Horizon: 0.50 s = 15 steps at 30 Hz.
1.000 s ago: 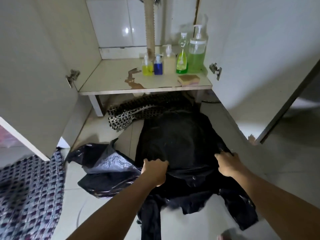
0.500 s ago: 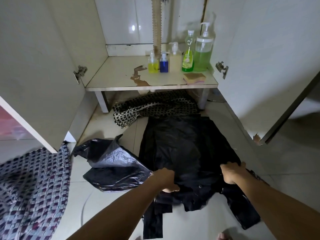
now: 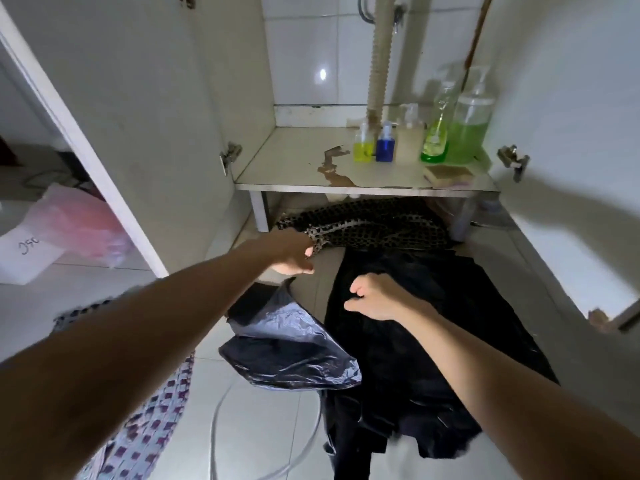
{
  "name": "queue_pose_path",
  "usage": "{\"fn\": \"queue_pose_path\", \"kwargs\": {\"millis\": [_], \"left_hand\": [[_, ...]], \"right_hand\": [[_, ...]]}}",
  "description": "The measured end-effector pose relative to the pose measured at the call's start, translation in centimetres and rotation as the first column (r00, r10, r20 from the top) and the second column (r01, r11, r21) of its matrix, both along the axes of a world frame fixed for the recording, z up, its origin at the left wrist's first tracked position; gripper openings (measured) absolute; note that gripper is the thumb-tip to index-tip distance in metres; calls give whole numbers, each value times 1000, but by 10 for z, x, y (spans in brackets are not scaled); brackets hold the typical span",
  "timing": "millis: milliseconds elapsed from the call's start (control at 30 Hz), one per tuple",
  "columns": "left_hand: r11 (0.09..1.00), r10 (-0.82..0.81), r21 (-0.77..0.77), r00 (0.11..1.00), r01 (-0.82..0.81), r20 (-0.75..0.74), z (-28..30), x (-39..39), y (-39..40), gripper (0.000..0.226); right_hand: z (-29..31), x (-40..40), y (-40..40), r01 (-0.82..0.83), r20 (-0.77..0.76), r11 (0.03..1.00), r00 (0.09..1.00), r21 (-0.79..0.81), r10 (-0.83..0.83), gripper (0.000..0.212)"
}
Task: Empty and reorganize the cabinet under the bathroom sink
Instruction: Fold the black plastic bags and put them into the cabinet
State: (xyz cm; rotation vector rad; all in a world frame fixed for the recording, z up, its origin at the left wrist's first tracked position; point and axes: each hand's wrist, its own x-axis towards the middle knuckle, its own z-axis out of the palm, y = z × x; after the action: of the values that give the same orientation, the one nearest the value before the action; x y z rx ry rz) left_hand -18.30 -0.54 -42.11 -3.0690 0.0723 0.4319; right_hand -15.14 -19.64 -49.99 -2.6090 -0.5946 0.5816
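The left hand (image 3: 289, 252) reaches out low over the floor tiles (image 3: 263, 427), its fingers curled down at the near corner of a black-and-white patterned cloth (image 3: 367, 225) that lies half under the cabinet shelf (image 3: 294, 169); whether it actually pinches the cloth I cannot tell, as the fingertips blur into the fabric. The right hand (image 3: 375, 297) hovers just beside it, loosely curled and holding nothing, above a large black bag (image 3: 415, 341) spread flat on the floor beneath it. A second, crumpled dark bag (image 3: 287, 355) lies under the left forearm, overlapping the flat one's edge. Beyond both hands, both cabinet doors stand open. On the shelf, past the right hand, stands a row: a small yellow bottle (image 3: 363, 147), a small blue bottle (image 3: 385, 145), a cream pump bottle (image 3: 410, 140), a slim green bottle (image 3: 436, 136) and a big green pump bottle (image 3: 469, 129), with a sponge (image 3: 448, 174) in front of them near the shelf edge. A ribbed drain hose (image 3: 379, 60) comes down behind the small bottles.
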Motion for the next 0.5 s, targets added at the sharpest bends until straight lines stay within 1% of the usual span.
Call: {"fn": "queue_pose_path", "kwargs": {"millis": [33,100,167,233,300,333,400,433,467,500], "left_hand": [[1000,18,-20,999,-19,-30,-9,-10,8,48],[999,27,25,986,-23,-166,-35,-29,25,54],[995,63,98,952,-35,-300,-61,-42,43,60],[992,110,103,923,-77,-368,-80,-50,59,63],[990,135,89,912,-109,-387,-90,-55,67,63],[989,146,78,909,-126,-389,-94,-56,70,63],[988,154,46,915,-148,-373,-100,-56,73,69],[987,157,31,924,-156,-349,-102,-55,75,74],[986,161,14,935,-165,-317,-102,-53,78,78],[984,166,-9,945,-175,-282,-101,-51,81,84]], "right_hand": [[-7,-10,12,-38,-8,999,999,-27,38,46],[-29,-28,27,-70,-33,992,997,-105,67,43],[-57,-45,33,-45,-47,986,998,-163,38,39],[-79,-61,34,6,-20,985,1000,-170,-9,32],[-90,-68,38,42,41,993,998,-114,-38,19],[-91,-68,41,61,64,996,996,-65,-57,18],[-90,-59,49,136,77,987,987,83,-142,33],[-86,-52,56,173,67,971,980,162,-186,37],[-77,-46,64,189,59,951,976,245,-210,36],[-65,-39,72,202,48,927,972,316,-228,30]]}}
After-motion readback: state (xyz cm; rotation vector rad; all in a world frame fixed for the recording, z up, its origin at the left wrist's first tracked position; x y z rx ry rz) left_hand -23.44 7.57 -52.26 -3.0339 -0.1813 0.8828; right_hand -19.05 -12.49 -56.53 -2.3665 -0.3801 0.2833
